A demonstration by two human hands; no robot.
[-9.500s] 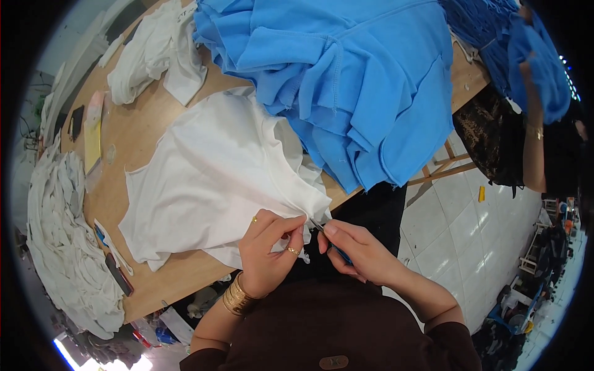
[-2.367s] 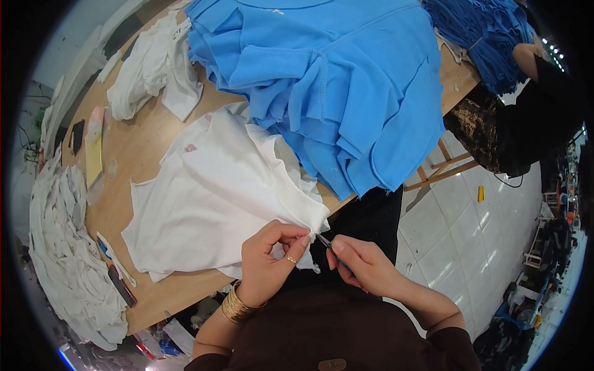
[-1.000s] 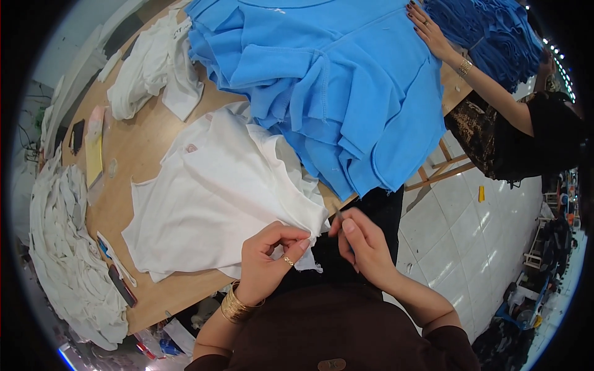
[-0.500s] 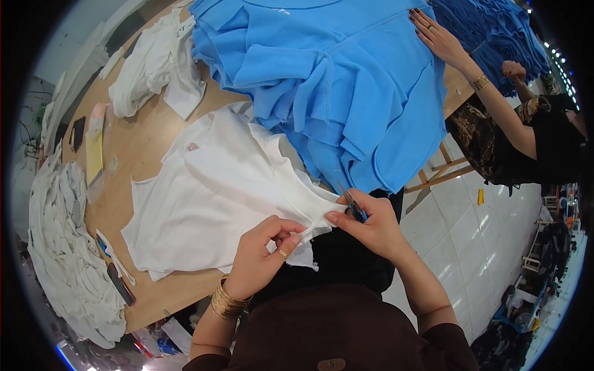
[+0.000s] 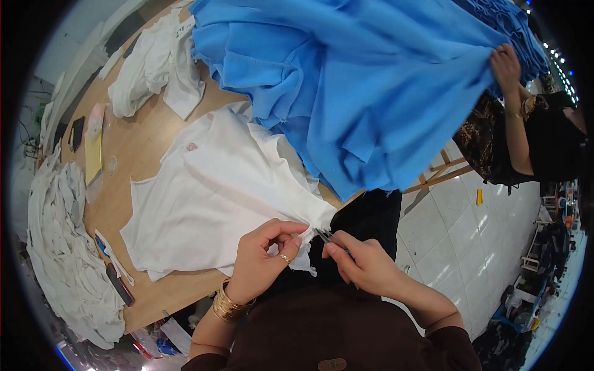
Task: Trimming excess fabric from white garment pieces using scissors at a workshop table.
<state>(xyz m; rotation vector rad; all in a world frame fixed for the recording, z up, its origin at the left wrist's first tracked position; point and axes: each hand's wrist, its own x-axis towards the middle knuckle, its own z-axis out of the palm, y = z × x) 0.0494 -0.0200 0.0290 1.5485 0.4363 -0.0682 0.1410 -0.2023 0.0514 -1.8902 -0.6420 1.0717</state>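
Note:
A white fabric garment [image 5: 204, 198] lies spread on the wooden table, its near right corner hanging past the edge. My left hand [image 5: 263, 250] pinches the seam at that corner between thumb and fingers. Close on its right, my right hand [image 5: 365, 264] is closed round small thread snips [image 5: 325, 235], whose metal blades point left at the held seam. Whether the blades touch a thread is too small to tell. The snips' handles are mostly hidden by my fingers.
Blue garments [image 5: 346, 105] are heaped at the far side; a co-worker's hand [image 5: 506, 67] pulls one rightward. White garments [image 5: 68, 253] pile at the left, more white cloth [image 5: 148, 68] behind. The wooden table [image 5: 133, 148] also bears a dark phone-like object [image 5: 77, 133] and a box cutter [image 5: 119, 284].
My right hand has let go of the white cloth and moved down, bringing the snips' blades to the seam. The co-worker has drawn the top blue garment to the right.

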